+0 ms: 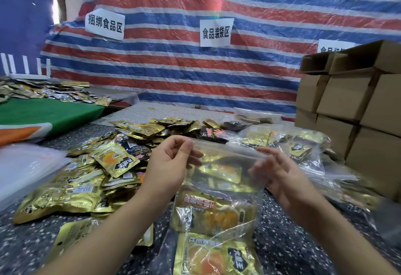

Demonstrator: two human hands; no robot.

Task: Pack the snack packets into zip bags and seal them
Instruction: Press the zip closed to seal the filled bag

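Clear plastic zip bag (219,188) holding gold foil snack packets (213,211) hangs at frame centre. Its zip strip runs left to right between both hands. Left hand (171,162) pinches the strip's left end. Right hand (280,177) is blurred at the right end; grip cannot be told. Lower bag cut off.

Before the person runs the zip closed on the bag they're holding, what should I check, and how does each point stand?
1. Left hand pinches the zip strip: ok.
2. Right hand on the strip's other end: fingers look loose, blurred, cannot tell.
3. Gold snack packets inside the zip bag: ok.
4. No packet poking past the strip: ok.
5. Strip already sealed: cannot tell.
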